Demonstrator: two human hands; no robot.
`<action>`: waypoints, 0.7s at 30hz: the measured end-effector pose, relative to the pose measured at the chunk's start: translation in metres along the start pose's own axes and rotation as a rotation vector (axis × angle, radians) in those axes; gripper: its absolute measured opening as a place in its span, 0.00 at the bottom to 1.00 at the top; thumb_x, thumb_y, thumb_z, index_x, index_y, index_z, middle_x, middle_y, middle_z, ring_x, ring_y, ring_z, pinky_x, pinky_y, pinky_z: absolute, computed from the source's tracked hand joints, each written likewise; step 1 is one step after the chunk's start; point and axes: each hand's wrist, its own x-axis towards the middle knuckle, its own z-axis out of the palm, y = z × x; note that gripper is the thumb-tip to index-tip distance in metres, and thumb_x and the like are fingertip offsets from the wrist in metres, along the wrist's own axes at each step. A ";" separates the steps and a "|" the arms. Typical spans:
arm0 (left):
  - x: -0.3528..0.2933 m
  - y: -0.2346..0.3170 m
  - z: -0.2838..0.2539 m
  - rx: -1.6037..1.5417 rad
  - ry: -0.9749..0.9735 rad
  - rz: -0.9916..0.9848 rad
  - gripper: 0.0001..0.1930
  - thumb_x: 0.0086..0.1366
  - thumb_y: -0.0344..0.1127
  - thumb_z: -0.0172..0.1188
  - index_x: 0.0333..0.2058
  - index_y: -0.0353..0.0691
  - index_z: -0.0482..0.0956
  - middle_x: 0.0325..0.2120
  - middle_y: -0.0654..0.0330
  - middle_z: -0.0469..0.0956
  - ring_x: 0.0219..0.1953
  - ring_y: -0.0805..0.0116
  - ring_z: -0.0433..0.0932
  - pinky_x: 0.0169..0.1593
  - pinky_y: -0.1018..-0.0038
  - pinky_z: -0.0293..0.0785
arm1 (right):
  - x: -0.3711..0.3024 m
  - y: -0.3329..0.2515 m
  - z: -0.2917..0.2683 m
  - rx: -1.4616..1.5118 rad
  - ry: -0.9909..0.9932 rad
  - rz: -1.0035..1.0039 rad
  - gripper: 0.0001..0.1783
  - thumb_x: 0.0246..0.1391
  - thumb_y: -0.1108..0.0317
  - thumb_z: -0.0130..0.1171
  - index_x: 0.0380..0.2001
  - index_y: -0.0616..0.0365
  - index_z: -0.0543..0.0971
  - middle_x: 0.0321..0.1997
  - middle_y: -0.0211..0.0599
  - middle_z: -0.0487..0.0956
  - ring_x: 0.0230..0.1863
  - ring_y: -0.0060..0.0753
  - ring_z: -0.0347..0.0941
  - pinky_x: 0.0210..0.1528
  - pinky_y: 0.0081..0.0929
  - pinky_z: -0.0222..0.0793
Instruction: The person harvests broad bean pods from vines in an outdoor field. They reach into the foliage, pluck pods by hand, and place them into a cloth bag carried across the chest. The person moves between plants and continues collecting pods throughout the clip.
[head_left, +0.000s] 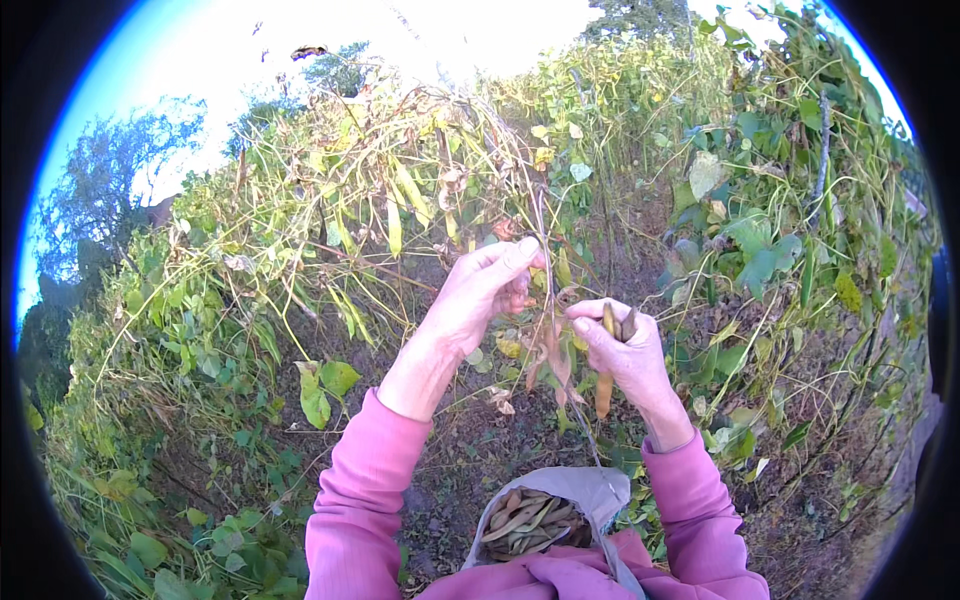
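My right hand (632,362) is closed around a few dry bean pods (604,395), yellow-brown and dark, that stick out above and below the fingers. Its thumb and fingertips come close to a thin upright bean stem (541,215). On the other side of that stem, my left hand (488,290) is raised a little higher, thumb and fingers pinched together. What sits between those fingertips is too small to tell. Withered brown leaves (553,355) hang between the two hands. Below them, at my waist, a pale cloth bag (597,490) gapes with many picked pods (530,522) inside.
Green and yellowish pods (394,222) dangle from tangled vines left of and beyond my hands. Dense leafy vines (760,250) rise on the right. Low green plants (150,545) cover the left foreground. Dark soil with dry litter (450,450) lies beneath.
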 end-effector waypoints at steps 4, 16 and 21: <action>-0.010 0.002 0.007 0.068 -0.026 0.043 0.14 0.60 0.48 0.65 0.31 0.41 0.82 0.19 0.73 0.71 0.23 0.83 0.67 0.29 0.83 0.62 | 0.003 0.002 0.016 0.012 -0.101 -0.040 0.07 0.56 0.72 0.60 0.37 0.62 0.79 0.32 0.25 0.76 0.31 0.12 0.69 0.36 0.18 0.67; -0.010 -0.050 0.017 0.851 0.243 0.406 0.11 0.55 0.33 0.62 0.20 0.33 0.72 0.19 0.51 0.72 0.23 0.55 0.72 0.29 0.64 0.67 | 0.011 0.023 0.018 -0.918 0.042 -0.550 0.05 0.47 0.69 0.59 0.25 0.58 0.76 0.23 0.46 0.77 0.27 0.52 0.73 0.30 0.43 0.69; -0.008 -0.098 0.024 0.961 0.371 0.373 0.11 0.55 0.34 0.62 0.21 0.33 0.73 0.25 0.49 0.74 0.29 0.49 0.75 0.34 0.58 0.69 | -0.006 0.028 0.023 -1.216 -0.092 -0.291 0.09 0.49 0.63 0.58 0.25 0.57 0.77 0.21 0.47 0.77 0.27 0.52 0.77 0.30 0.46 0.71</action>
